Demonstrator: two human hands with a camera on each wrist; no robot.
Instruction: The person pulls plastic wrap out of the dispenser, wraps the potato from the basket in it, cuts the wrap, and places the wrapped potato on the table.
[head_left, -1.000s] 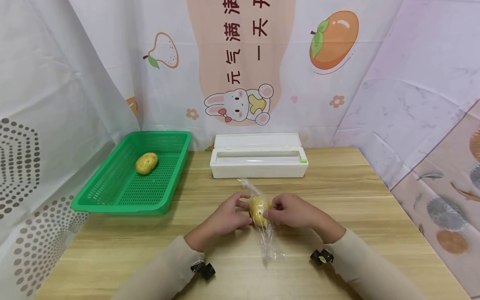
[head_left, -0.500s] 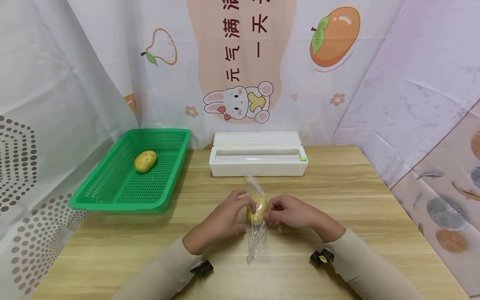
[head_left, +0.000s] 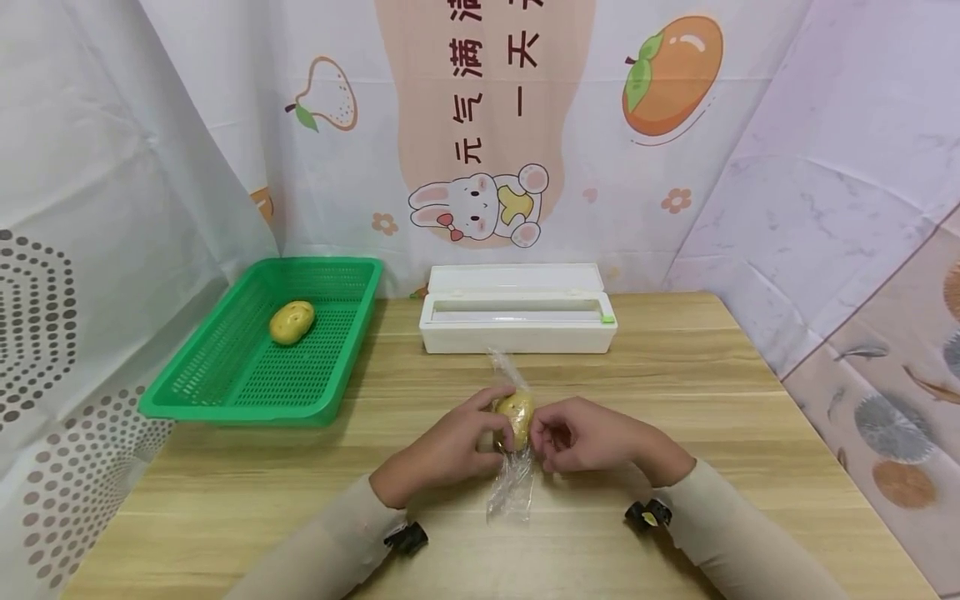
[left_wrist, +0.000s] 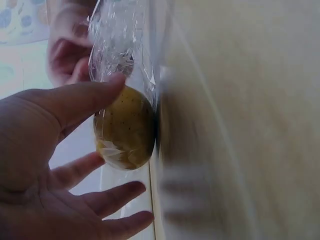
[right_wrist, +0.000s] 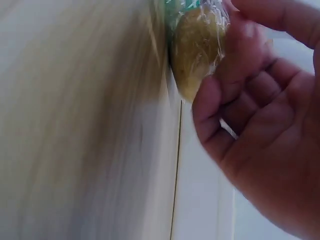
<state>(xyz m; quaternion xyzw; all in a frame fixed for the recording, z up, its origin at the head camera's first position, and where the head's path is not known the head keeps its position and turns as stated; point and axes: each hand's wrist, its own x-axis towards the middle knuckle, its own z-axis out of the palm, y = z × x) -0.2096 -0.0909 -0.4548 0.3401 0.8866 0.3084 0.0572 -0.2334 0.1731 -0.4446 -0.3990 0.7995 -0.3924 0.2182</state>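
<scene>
in front of the white box (head_left: 517,338), on our side of it, we have the wrapped potato (head_left: 517,408) on the table (head_left: 720,400). our left hand (head_left: 448,440) has its thumb and a finger bent round the potato. our right hand (head_left: 592,435) is just beside it with curled fingers; we cannot tell if they pinch the clear film (head_left: 512,496) or not.

we think the step now is making the film snug. to do it well, we should hold the potato still with one hand and smooth the film from the middle out with the other. then we can fold each loose end under and press it flat. if we pull too hard, the film may tear or the potato may roll.

potatoes: two, one in film in front of the white box, and a second potato (head_left: 292,322) in the green basket (head_left: 240,413), left of the white box. baskets: one. white boxes: one, lid up. hands: two. loose film ends: two, one pointing to the white box, one pointing away.
</scene>
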